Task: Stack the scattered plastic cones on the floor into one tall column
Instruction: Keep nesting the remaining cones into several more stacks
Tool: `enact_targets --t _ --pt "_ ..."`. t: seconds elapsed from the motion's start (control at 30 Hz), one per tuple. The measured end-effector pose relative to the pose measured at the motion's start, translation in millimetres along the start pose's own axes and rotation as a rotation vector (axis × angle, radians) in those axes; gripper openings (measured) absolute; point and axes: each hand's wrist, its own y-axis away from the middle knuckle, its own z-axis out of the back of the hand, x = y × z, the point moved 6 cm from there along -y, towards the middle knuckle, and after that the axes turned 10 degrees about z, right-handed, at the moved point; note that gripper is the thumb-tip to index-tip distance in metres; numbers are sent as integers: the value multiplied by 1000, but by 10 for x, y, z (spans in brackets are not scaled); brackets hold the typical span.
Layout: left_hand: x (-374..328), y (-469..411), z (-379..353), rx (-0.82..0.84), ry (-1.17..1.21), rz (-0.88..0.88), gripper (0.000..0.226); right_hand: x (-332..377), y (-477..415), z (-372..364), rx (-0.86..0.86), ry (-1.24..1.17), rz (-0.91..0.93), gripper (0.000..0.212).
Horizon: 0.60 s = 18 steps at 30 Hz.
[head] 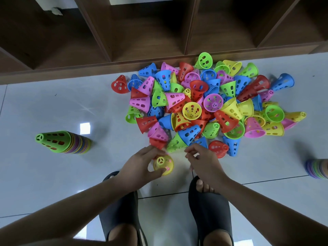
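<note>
The left hand (142,162) curls its fingers round a yellow cone (164,166), tip up, probably to nest the next one on it; pink shows through its holes, though whether another cone sits inside is unclear; the right hand (202,159), loosely curled and empty, hovers at the pile (204,103), likely choosing; a green-topped column (62,142) stands well left on the floor (53,103); another stack (317,168) is cut off at the right edge.

Dark grey open-toe slippers (211,210)
</note>
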Motion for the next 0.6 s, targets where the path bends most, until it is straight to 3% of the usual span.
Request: enact_targets --t 0.13,0.27,0.6 --pt "169 -66 -159 33 -130 35 51 6 -19 342 -198 383 312 22" --pt "219 -51 -217 100 -176 19 53 -124 -50 466 -209 553 295 34" --pt "191 -265 225 -193 -205 -52 53 -149 -54 508 -160 395 200 15"
